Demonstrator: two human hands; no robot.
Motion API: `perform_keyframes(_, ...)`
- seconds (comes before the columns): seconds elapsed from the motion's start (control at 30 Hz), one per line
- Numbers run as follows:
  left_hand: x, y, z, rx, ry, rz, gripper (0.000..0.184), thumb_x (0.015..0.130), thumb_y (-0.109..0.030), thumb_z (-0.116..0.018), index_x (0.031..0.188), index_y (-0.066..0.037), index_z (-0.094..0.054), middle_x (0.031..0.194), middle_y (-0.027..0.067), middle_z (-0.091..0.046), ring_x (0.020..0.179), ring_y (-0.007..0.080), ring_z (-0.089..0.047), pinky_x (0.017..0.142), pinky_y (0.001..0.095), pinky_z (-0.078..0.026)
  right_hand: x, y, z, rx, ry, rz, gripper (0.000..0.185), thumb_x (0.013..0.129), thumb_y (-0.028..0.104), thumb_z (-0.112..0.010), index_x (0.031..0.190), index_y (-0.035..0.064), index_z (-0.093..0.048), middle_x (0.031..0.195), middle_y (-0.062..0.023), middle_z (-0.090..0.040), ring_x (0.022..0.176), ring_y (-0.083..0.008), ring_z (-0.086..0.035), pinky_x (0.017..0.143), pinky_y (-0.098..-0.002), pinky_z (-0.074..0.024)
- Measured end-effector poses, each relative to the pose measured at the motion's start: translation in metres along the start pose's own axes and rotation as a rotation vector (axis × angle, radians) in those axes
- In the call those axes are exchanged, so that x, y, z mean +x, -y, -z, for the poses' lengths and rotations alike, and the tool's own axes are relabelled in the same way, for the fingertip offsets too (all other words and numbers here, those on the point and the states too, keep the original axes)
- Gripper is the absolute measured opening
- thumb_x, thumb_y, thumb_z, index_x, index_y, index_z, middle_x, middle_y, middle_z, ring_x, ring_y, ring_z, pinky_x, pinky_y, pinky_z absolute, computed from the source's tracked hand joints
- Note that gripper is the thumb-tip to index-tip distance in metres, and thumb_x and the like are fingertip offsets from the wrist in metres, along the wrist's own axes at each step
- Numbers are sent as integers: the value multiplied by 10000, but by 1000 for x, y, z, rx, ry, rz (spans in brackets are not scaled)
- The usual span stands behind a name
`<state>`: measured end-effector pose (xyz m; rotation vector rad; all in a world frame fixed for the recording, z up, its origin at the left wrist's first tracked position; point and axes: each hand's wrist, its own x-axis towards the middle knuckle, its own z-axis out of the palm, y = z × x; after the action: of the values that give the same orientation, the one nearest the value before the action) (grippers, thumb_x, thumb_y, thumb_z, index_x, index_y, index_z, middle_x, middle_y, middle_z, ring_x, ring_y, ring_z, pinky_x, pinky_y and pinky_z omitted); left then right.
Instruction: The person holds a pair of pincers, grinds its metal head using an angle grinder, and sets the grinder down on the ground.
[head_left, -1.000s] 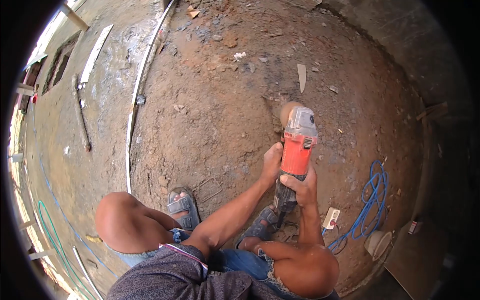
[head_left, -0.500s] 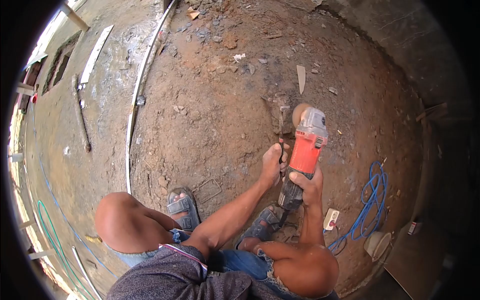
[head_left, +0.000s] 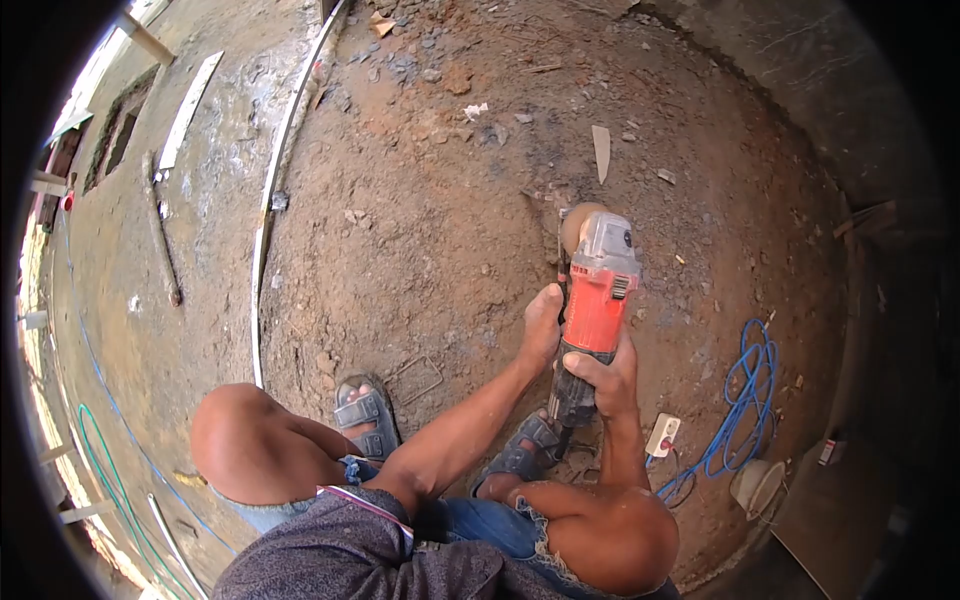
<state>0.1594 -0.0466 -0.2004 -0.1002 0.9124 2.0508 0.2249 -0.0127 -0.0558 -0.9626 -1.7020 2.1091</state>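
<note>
My right hand [head_left: 605,375] is closed around the black rear body of a red angle grinder [head_left: 595,312]. The grinder's tan disc [head_left: 575,228] points away from me, above the dirt. Close by on the left, my left hand [head_left: 543,322] is closed on a slim hand tool [head_left: 562,268] with a dark handle and a thin metal end. The grinder covers most of that tool, so its exact kind does not show. The disc overlaps the tool's far end in view; whether they touch I cannot tell.
A white socket block [head_left: 662,436] with a plug and a coiled blue cable [head_left: 740,405] lie at right. A bent wire frame [head_left: 415,380] rests near my left sandal [head_left: 366,420]. A pale strip [head_left: 268,205] runs along the ground at left; a pointed tan piece [head_left: 601,152] lies ahead.
The grinder has shifted left, bringing its disc over the far end of the slim tool, which is now largely covered. My left hand has barely moved.
</note>
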Motion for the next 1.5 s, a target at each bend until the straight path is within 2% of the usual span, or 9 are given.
perform_keyframes(0.07, 0, -2, -10, 39, -59, -74, 453, 990, -474, -464, 1015, -41, -598, 825, -11, -592, 710, 51, -527, 624, 228, -466, 2, 0, -2, -12, 16, 26, 701, 670, 212, -772, 1253, -15, -457, 1091, -66, -561, 978, -147, -565, 882, -298, -459)
perform_keyframes(0.17, 8, 17, 11, -37, 54, 36, 462, 976, -456, -504, 1135, -27, -566, 1021, 36, -645, 861, 89, -615, 757, 260, -522, 3, -1, -2, -38, 36, 9, 707, 667, 219, -770, 1256, -17, -458, 1098, -73, -563, 986, -153, -567, 890, -303, -457)
perform_keyframes(0.27, 4, 11, 8, -46, 66, 7, 429, 972, -431, -526, 1128, -34, -569, 1022, 37, -645, 866, 89, -616, 758, 262, -524, 2, -3, -1, -59, 9, 0, 710, 665, 215, -766, 1261, -19, -459, 1107, -76, -563, 995, -159, -568, 897, -304, -455)
perform_keyframes(0.37, -1, 5, 4, 7, -5, -4, 442, 997, -458, -459, 1015, -40, -600, 877, 3, -608, 764, 50, -531, 658, 231, -470, 1, -1, -2, 7, -32, -25, 712, 666, 208, -765, 1266, -20, -458, 1113, -77, -566, 1005, -162, -566, 906, -305, -451)
perform_keyframes(0.47, -2, 1, -6, -62, -40, -17, 417, 1002, -436, -460, 1030, -43, -598, 822, -20, -582, 712, 46, -513, 633, 226, -460, 2, -4, 3, -26, -14, -37, 711, 669, 202, -761, 1272, -19, -456, 1115, -78, -569, 1013, -164, -566, 916, -311, -447)
perform_keyframes(0.57, 6, 15, 8, -69, 56, 44, 445, 980, -452, -498, 1108, -31, -560, 1008, 40, -643, 853, 88, -609, 756, 260, -518, 2, -2, -2, -35, 12, 22, 704, 671, 199, -759, 1268, -20, -457, 1113, -79, -572, 1016, -163, -565, 919, -314, -445)
perform_keyframes(0.67, 0, 6, 4, -51, 33, -12, 449, 978, -446, -504, 1131, -28, -561, 1019, 41, -645, 862, 90, -616, 767, 262, -522, 1, -8, 3, -49, -14, -48, 703, 668, 202, -763, 1262, -18, -459, 1100, -73, -569, 1008, -160, -564, 913, -313, -446)
perform_keyframes(0.87, -2, -6, -14, -46, -60, -29, 401, 1004, -419, -466, 1045, -40, -590, 845, -18, -590, 740, 50, -526, 669, 236, -472, 2, -5, 2, -12, 2, -50, 698, 665, 211, -761, 1253, -19, -464, 1093, -75, -572, 985, -161, -573, 890, -304, -459)
perform_keyframes(1.5, 1, 11, 6, -11, 1, -32, 433, 998, -443, -470, 1069, -32, -586, 887, -21, -577, 795, 50, -513, 712, 233, -465, 2, -4, 2, 20, -7, -63, 697, 664, 185, -760, 1256, -25, -458, 1086, -67, -564, 982, -149, -561, 891, -301, -453)
